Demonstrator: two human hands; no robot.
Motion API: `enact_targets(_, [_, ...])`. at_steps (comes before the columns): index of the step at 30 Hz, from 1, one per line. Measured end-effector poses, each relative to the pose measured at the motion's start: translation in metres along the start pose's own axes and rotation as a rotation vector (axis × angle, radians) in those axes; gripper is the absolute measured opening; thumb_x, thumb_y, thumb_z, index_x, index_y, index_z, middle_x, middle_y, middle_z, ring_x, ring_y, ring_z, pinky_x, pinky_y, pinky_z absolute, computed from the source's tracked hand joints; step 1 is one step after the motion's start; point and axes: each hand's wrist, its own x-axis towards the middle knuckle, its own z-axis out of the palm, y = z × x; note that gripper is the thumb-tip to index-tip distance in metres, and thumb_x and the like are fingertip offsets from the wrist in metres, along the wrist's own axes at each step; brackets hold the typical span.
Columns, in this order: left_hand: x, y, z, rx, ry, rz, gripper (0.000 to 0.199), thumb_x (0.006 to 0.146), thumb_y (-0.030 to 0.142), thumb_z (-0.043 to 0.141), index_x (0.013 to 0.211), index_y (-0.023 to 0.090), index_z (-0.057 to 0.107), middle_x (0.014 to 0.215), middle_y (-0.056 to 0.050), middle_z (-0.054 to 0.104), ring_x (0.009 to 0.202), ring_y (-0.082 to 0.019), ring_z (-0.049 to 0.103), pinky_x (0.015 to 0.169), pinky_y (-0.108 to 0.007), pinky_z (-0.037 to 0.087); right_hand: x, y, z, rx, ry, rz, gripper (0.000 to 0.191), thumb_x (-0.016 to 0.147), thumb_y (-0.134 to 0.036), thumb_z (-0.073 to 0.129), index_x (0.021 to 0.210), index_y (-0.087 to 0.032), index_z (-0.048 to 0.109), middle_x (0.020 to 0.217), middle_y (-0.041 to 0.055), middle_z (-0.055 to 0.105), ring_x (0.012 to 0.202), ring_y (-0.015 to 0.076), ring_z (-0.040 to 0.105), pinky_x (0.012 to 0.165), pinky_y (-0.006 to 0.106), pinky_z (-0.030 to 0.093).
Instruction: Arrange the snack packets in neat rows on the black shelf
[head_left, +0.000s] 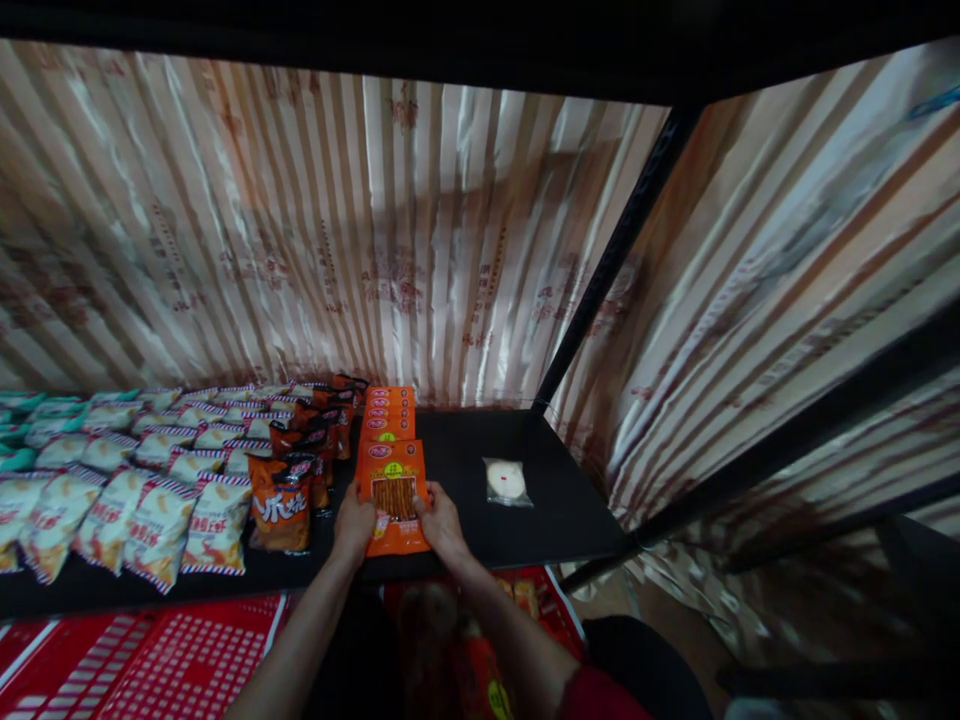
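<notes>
Between both hands is an orange snack packet [396,490] with a clear window showing brown strips. My left hand [355,522] grips its left edge, and my right hand [441,520] pinches the lower right edge. Directly behind it, several matching orange packets [387,405] lie overlapped in a row on the black shelf [465,530]. Left of my left hand stands a brown-orange snack bag [280,505], with more of its kind behind. A round white item in a clear wrapper [506,482] lies to the right of my right hand.
Rows of white snack bags [154,525] fill the left side of the shelf. Red plastic baskets [187,650] sit below its front edge, one holding packaged goods. A black metal post [615,260] rises at the back right corner, before striped sheeting [420,250].
</notes>
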Motion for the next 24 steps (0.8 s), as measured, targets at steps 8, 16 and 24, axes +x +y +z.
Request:
enact_targets(8, [0.009,0.018,-0.005,0.145,-0.047,-0.006,0.05,0.084,0.019,0.044,0.133,0.008,0.041,0.133,-0.016,0.05,0.122,-0.022,0.048,0.099,-0.028,0.036,0.02,-0.009,0.008,-0.062,0.026,0.004,0.019,0.077,-0.021,0.049,0.094,-0.018,0.058,0.087,0.005,0.069,0.081,0.0178,0.065,0.073,0.024,0.047])
enact_targets(16, [0.013,0.027,-0.007,0.251,-0.039,0.034,0.049,0.084,0.022,0.043,0.132,0.011,0.044,0.131,-0.014,0.053,0.12,-0.024,0.05,0.097,-0.03,0.038,0.025,-0.02,0.011,-0.14,0.055,0.045,0.023,0.079,-0.019,0.051,0.1,-0.018,0.059,0.081,0.0034,0.068,0.076,0.0171,0.064,0.07,0.024,0.045])
enact_targets(24, [0.011,0.027,-0.007,0.337,-0.032,0.09,0.049,0.083,0.022,0.042,0.13,0.009,0.046,0.128,-0.017,0.053,0.115,-0.025,0.054,0.094,-0.03,0.04,0.027,-0.017,0.013,-0.122,0.046,0.086,0.032,0.078,-0.018,0.051,0.11,-0.016,0.056,0.075,0.0025,0.066,0.073,0.0172,0.063,0.068,0.023,0.044])
